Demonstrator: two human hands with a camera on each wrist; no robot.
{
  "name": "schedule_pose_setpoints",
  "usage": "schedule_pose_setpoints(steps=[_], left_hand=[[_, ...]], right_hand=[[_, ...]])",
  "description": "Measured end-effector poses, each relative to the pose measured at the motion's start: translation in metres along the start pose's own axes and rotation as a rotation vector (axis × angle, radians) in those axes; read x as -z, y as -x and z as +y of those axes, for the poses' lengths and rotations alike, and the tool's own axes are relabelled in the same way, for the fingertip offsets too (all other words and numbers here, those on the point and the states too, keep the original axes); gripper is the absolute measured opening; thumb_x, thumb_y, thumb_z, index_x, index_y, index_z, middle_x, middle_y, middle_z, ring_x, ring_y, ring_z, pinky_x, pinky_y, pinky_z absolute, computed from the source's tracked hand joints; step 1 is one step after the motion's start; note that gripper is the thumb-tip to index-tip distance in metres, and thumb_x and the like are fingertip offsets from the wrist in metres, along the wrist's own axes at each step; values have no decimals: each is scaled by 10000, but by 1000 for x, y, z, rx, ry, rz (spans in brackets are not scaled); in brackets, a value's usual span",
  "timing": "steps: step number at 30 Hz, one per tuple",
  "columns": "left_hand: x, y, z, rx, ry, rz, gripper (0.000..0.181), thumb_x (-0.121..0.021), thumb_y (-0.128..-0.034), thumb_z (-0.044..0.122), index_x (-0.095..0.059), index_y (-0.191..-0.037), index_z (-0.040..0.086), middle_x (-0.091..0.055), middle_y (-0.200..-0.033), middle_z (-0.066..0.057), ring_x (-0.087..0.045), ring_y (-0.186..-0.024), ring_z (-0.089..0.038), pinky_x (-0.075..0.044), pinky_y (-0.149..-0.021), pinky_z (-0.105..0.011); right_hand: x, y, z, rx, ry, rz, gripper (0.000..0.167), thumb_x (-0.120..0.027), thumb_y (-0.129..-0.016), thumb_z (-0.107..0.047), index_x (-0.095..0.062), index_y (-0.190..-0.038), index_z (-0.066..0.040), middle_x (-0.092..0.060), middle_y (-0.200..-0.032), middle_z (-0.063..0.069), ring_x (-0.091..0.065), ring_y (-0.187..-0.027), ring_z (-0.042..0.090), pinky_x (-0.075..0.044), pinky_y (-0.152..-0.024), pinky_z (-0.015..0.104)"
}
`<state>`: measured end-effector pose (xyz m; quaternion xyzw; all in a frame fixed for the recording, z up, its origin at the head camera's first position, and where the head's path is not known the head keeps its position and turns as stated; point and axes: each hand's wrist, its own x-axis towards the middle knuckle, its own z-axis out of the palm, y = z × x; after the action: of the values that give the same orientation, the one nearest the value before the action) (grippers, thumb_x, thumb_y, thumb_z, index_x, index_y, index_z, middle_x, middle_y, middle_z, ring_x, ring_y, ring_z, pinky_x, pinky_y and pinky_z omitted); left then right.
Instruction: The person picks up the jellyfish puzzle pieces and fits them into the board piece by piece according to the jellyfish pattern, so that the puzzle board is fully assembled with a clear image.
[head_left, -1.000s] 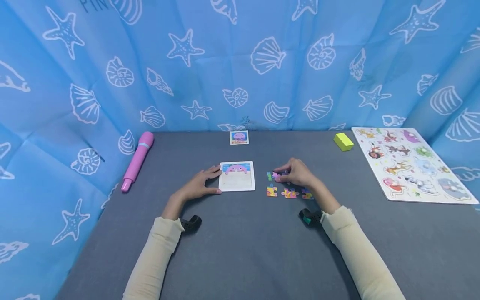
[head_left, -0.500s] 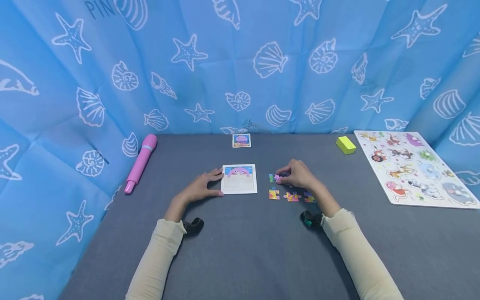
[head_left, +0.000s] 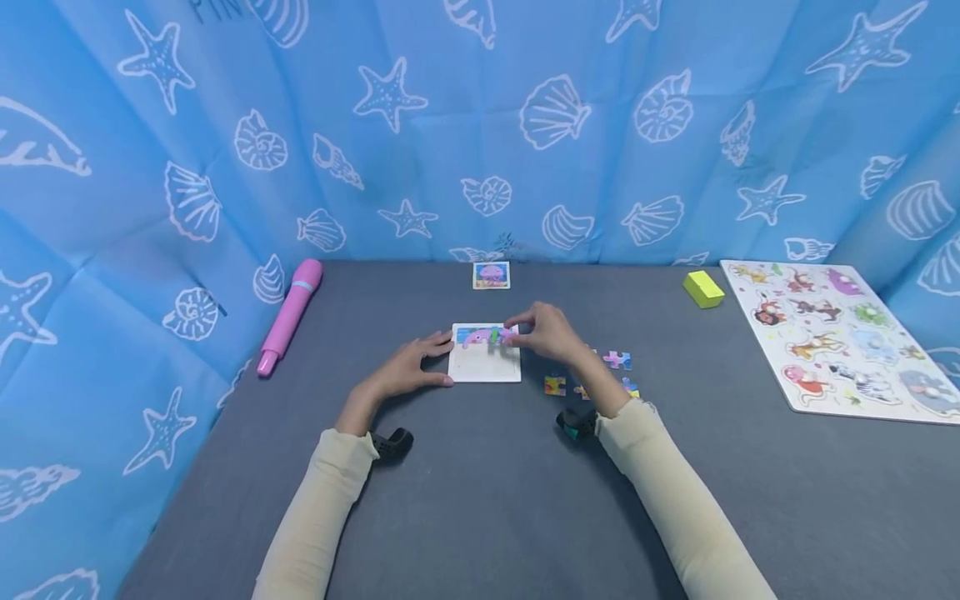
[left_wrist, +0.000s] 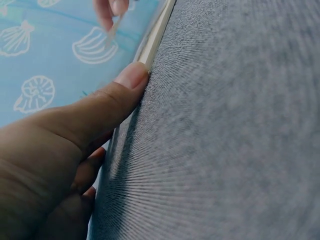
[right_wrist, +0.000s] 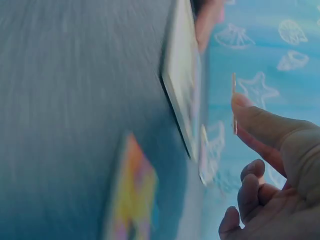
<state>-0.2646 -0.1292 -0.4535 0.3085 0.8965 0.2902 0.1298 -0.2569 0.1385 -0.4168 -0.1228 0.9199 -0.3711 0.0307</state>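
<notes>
My right hand pinches a small jigsaw piece, pink and green, between thumb and fingertips. It holds the piece above the upper right of a square white puzzle tray. In the right wrist view, the piece is seen edge-on, clear of the tray. A pink creature with eyes fills the tray's upper part, partly covered by the held piece. At the tray's left side rests my left hand, fingers spread. Its thumb touches the tray's edge in the left wrist view.
Several loose jigsaw pieces lie right of the tray, some behind the right forearm. A small picture card lies behind the tray. A pink microphone-shaped toy lies left. A yellow block and an animal puzzle board are right.
My right hand has lifted the piece from among the loose ones and carried it left, over the tray. The left hand stays at the tray's edge. The head view has shifted slightly.
</notes>
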Motion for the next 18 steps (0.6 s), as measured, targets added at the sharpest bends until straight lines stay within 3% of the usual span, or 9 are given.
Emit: schedule_pose_setpoints(steps=[10,18], left_hand=[[0,-2,-2,-11,9,15,710,-732,-762,355,-444,-1353,87,-326,-1480,-27,-228,-1400,-247,-204,-1117,-493],[0,-3,-3,-11,9,36,697,-746,-740,358,-478,-1326,91,-368,-1456,-8,-262,-1387,-232,-241,-1110,-466]], right_hand=[[-34,-11,-14,56,-7,-56,294,-772,-735,-159,-724,-1004,-52,-516,-666,36,-371,-633,134,-290,-561,231],[-47,-17,-15,70,38,-49,296,-767,-743,-200,-728,-1016,-90,-481,-695,29,-309,-635,136,-249,-569,243]])
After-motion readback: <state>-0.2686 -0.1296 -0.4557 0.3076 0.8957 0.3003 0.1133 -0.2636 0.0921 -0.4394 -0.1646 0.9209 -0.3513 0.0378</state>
